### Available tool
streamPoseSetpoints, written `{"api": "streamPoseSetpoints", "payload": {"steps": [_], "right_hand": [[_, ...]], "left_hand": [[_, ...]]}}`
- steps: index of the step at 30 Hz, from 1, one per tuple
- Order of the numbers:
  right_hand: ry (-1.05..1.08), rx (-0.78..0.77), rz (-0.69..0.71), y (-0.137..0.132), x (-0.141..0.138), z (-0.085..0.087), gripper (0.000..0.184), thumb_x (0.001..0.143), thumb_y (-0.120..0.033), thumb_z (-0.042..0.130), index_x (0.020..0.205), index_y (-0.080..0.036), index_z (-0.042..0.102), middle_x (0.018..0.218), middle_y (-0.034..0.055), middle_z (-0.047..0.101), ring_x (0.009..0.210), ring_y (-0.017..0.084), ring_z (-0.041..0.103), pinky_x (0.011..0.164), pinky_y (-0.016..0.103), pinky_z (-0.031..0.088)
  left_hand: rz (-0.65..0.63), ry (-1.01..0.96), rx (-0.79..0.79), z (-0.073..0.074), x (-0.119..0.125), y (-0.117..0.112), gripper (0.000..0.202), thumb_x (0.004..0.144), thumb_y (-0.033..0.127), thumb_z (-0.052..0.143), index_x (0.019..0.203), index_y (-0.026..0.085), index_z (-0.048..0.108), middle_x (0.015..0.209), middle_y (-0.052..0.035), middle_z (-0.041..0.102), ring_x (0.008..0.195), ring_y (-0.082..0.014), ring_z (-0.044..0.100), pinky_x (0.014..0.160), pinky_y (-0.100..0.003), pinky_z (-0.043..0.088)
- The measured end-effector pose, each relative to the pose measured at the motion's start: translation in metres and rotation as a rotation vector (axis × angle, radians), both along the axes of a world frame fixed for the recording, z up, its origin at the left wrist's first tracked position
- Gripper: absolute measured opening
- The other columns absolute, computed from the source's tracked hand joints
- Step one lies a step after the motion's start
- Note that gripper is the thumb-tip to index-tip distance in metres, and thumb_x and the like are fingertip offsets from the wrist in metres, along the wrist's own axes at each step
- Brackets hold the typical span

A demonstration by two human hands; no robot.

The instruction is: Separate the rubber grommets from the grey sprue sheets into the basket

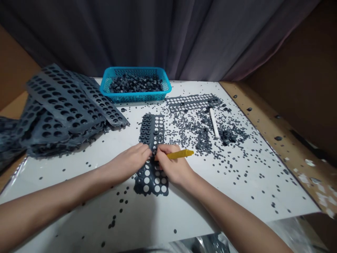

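A dark grey rubber sheet with rows of round holes (151,186) lies lengthwise in front of me on the white table. Small ring-shaped rubber pieces still sit in its upper left rows, while many holes on the right show white through them. My left hand (137,156) presses on the sheet's left side, fingers bent together and gripping it near the middle. In my right hand (173,167) is a yellow pen-like tool (181,154), its back end pointing right. The tool's working tip is hidden between the fingers, close to my left fingertips.
A blue plastic basket (135,96) of small dark rubber pieces stands at the back. Stacked perforated sheets (65,105) fill the left. Another holed sheet (195,102) lies back right, near a white stick (214,123). Small dark discs (184,135) are scattered across the table (86,186).
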State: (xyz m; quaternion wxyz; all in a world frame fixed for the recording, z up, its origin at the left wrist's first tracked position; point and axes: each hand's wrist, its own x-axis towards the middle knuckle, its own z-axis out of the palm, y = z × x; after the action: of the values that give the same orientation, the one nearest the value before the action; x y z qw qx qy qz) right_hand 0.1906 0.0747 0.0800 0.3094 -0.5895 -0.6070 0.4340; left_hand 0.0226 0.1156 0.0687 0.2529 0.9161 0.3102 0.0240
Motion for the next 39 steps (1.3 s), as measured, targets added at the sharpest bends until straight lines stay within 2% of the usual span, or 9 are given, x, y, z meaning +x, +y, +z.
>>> {"api": "streamPoseSetpoints", "payload": {"steps": [2, 4, 6, 8, 14, 17, 22, 29, 39], "right_hand": [[-0.006, -0.001, -0.003, 0.000, 0.000, -0.001, 0.029, 0.078, -0.015, 0.039, 0.049, -0.019, 0.038, 0.043, -0.0039, 0.042, 0.044, 0.009, 0.039, 0.044, 0.022, 0.026], [0.000, -0.001, -0.004, 0.000, 0.000, -0.002, 0.029, 0.078, -0.015, 0.039, 0.049, -0.019, 0.037, 0.043, -0.0039, 0.041, 0.044, 0.009, 0.038, 0.043, 0.023, 0.025], [0.026, -0.009, -0.004, -0.001, 0.001, -0.004, 0.028, 0.078, -0.015, 0.039, 0.050, -0.019, 0.039, 0.044, -0.0037, 0.042, 0.044, 0.009, 0.039, 0.043, 0.023, 0.025], [0.072, -0.019, 0.003, -0.001, 0.002, -0.006, 0.027, 0.078, -0.016, 0.040, 0.052, -0.018, 0.043, 0.046, -0.0031, 0.045, 0.046, 0.010, 0.042, 0.044, 0.022, 0.026], [0.344, -0.084, -0.089, 0.006, 0.007, -0.008, 0.019, 0.075, -0.016, 0.041, 0.060, -0.018, 0.053, 0.048, -0.0027, 0.052, 0.045, 0.010, 0.047, 0.045, 0.021, 0.033], [0.341, -0.079, -0.109, 0.009, 0.008, -0.011, 0.018, 0.074, -0.015, 0.042, 0.060, -0.017, 0.054, 0.047, -0.0027, 0.053, 0.045, 0.010, 0.046, 0.045, 0.020, 0.034], [0.243, -0.078, -0.083, 0.010, 0.004, -0.016, 0.020, 0.075, -0.015, 0.042, 0.059, -0.017, 0.054, 0.049, -0.0022, 0.054, 0.047, 0.011, 0.048, 0.046, 0.020, 0.034], [0.047, 0.009, -0.029, 0.013, 0.002, -0.007, 0.027, 0.077, -0.015, 0.039, 0.050, -0.018, 0.042, 0.048, -0.0025, 0.048, 0.051, 0.011, 0.045, 0.048, 0.023, 0.029], [0.087, -0.005, -0.003, 0.013, 0.003, -0.009, 0.025, 0.077, -0.017, 0.039, 0.052, -0.018, 0.043, 0.049, -0.0025, 0.047, 0.051, 0.012, 0.043, 0.049, 0.024, 0.026]], "left_hand": [[0.110, -0.084, -0.121, 0.003, -0.003, 0.005, 0.019, 0.091, 0.024, 0.034, 0.084, 0.018, 0.050, 0.085, -0.0061, 0.053, 0.080, -0.0199, 0.049, 0.073, -0.031, 0.038], [0.288, -0.168, -0.180, 0.006, -0.008, 0.011, 0.019, 0.091, 0.030, 0.036, 0.085, 0.019, 0.050, 0.082, -0.0032, 0.054, 0.076, -0.0176, 0.049, 0.069, -0.028, 0.037], [0.450, -0.248, -0.237, 0.007, -0.015, 0.016, 0.020, 0.089, 0.035, 0.042, 0.085, 0.019, 0.052, 0.076, -0.0007, 0.053, 0.070, -0.0157, 0.047, 0.064, -0.026, 0.035], [0.551, -0.341, -0.373, 0.006, -0.022, 0.020, 0.021, 0.087, 0.039, 0.047, 0.084, 0.019, 0.053, 0.072, 0.0007, 0.051, 0.065, -0.0135, 0.044, 0.059, -0.024, 0.032], [0.656, -0.672, -1.022, 0.002, -0.023, 0.021, 0.019, 0.083, 0.033, 0.055, 0.091, 0.016, 0.058, 0.068, 0.0018, 0.045, 0.057, -0.0082, 0.037, 0.052, -0.020, 0.028], [0.691, -0.763, -1.202, -0.001, -0.019, 0.017, 0.018, 0.083, 0.030, 0.057, 0.090, 0.013, 0.061, 0.072, -0.0006, 0.048, 0.058, -0.0069, 0.038, 0.052, -0.019, 0.030], [0.707, -0.813, -1.321, -0.004, -0.019, 0.014, 0.018, 0.084, 0.028, 0.056, 0.084, 0.011, 0.062, 0.070, -0.0018, 0.049, 0.055, -0.0050, 0.037, 0.049, -0.016, 0.028], [0.759, -0.835, -1.412, 0.000, -0.017, 0.015, 0.023, 0.086, 0.031, 0.052, 0.078, 0.011, 0.059, 0.068, -0.0030, 0.052, 0.050, -0.0051, 0.037, 0.045, -0.017, 0.027], [0.761, -0.818, -1.532, -0.002, -0.018, 0.011, 0.027, 0.088, 0.032, 0.046, 0.080, 0.011, 0.061, 0.068, -0.0040, 0.054, 0.048, -0.0052, 0.039, 0.045, -0.016, 0.029]]}}
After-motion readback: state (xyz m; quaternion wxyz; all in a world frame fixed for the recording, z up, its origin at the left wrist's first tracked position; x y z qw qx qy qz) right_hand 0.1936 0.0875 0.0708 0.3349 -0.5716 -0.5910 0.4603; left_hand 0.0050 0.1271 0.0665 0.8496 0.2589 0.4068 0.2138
